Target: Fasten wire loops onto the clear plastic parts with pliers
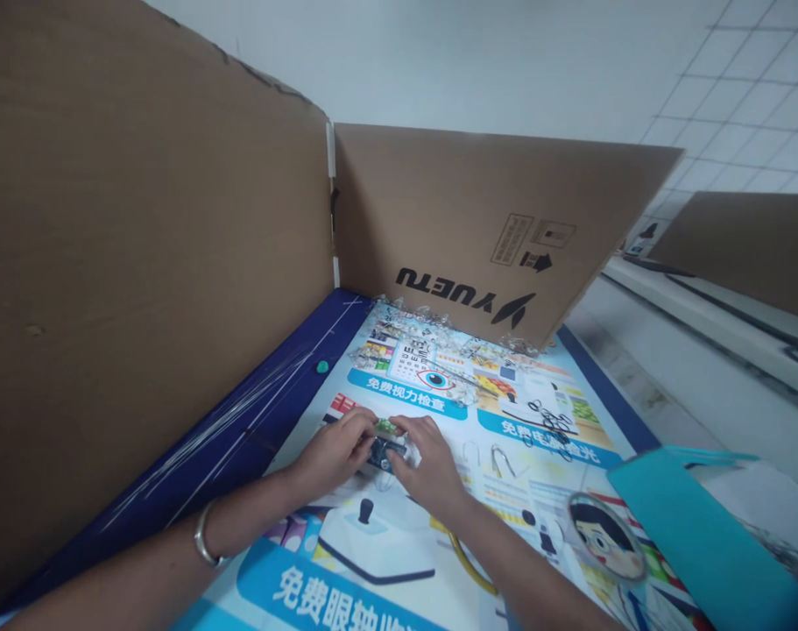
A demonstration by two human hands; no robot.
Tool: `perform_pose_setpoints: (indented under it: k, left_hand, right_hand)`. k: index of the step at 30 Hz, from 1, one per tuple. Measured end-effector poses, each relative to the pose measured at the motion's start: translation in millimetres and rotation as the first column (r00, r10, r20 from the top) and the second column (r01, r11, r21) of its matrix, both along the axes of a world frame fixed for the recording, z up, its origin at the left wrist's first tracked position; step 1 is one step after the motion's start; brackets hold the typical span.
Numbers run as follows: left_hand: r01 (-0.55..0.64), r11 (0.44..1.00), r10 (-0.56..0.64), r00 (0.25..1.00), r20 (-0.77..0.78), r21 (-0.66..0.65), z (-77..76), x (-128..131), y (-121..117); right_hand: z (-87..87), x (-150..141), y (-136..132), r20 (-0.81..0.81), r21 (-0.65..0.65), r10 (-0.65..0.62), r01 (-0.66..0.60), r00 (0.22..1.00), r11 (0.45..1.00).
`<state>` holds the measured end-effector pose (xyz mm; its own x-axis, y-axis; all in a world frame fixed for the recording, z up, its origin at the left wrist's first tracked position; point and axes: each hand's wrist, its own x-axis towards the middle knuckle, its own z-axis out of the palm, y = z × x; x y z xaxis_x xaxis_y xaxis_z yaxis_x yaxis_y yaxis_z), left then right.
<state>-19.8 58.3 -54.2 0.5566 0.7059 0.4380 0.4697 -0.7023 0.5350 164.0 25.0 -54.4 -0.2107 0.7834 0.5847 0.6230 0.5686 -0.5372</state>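
My left hand (342, 447) and my right hand (431, 464) meet over the printed sheet, fingertips bent inward and pinching from both sides. Between them is a small dark piece (385, 451) with a shiny part; blur and the fingers hide its exact kind. Just under it a thin clear loop shows faintly. Right of my right hand lies a bent metal hook (500, 460). Farther up sits a loose cluster of black rings (549, 421). A yellow curved band (468, 561) is partly covered by my right forearm.
Cardboard panels (490, 202) stand at the left and back. Clear plastic bits (431, 317) line the back edge. Thin silver wires (221, 412) and a green round piece (321, 366) lie on the blue strip at left. A turquoise box (694, 526) stands at right.
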Motion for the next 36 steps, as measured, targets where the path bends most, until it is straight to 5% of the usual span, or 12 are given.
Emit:
perform_pose_setpoints:
  k: [17, 27, 36]
  left_hand:
    - [-0.061, 0.998, 0.061, 0.998, -0.024, 0.015, 1.9, 5.1, -6.9]
    - [-0.081, 0.969, 0.092, 0.995, -0.039, 0.234, 7.7, 6.0, -5.5]
    - [-0.09, 0.986, 0.105, 0.989, -0.1, 0.139, 7.5, 3.6, -6.6]
  right_hand:
    - [3.7, -3.7, 4.2, 0.008, 0.089, 0.0, -0.001, 1.0, 0.996]
    - [5.2, -4.5, 4.3, 0.002, 0.101, -0.004, 0.004, 1.0, 0.995]
    - [6.5, -2.9, 4.4, 0.016, 0.083, 0.003, -0.004, 1.0, 0.997]
